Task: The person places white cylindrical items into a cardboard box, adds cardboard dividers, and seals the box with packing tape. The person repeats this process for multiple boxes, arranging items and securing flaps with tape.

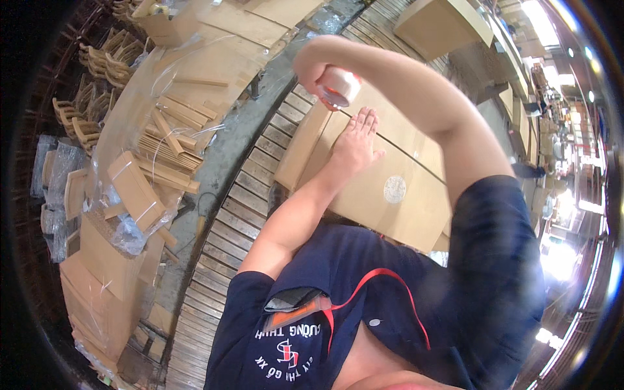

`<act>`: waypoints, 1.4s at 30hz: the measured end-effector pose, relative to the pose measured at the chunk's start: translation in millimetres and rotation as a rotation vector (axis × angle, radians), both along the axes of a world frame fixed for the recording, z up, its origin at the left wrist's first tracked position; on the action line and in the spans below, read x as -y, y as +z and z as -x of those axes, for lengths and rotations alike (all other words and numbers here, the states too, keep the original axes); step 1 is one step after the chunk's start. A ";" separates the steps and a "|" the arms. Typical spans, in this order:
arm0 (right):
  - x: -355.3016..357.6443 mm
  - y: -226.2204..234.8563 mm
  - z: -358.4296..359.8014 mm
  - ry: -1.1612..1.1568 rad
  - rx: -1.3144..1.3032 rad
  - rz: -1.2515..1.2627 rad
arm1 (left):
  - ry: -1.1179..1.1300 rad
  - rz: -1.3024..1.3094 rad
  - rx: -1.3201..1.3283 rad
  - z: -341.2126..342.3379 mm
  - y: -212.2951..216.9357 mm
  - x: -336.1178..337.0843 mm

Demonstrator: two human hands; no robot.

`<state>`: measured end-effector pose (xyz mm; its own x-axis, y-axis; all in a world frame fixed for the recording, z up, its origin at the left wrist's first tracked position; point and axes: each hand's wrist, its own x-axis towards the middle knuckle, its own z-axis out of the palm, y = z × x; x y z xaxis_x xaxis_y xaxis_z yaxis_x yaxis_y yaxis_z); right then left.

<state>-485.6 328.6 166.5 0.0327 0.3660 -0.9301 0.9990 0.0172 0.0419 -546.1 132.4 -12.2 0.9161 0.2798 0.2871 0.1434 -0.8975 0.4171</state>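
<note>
A large brown cardboard box lies in front of me, with a dark seam across its top and a pale round print. My left hand rests flat on the box top beside the seam, fingers stretched out and holding nothing. Beyond it, at the far end of the seam, my right hand is wrapped round a red tape dispenser with a pale roll of tape. My right forearm passes over the box. Whether the dispenser touches the cardboard is hard to tell.
The box sits on a slatted roller conveyor. To the left, a cardboard-covered table carries wooden slats and a wrapped wooden panel. Wooden chair frames are stacked farther left. Another carton stands beyond, on the conveyor.
</note>
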 end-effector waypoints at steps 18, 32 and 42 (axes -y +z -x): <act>620.3 156.3 -192.3 -0.354 -0.351 -1.092 | 0.178 -0.160 -0.362 -32.1 26.3 70.2; 672.9 -43.3 -245.1 -0.365 -0.389 -0.958 | 0.790 0.037 -0.104 -44.7 85.9 160.3; 681.2 -70.0 -238.8 -0.368 -0.312 -1.119 | 0.235 -0.203 -0.249 -179.0 -16.5 323.2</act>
<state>-246.7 -352.6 96.5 0.1352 0.9864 -0.0931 0.9062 -0.1611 -0.3909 -367.1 -190.8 -28.7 0.8825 0.4505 0.1350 0.4290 -0.8888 0.1615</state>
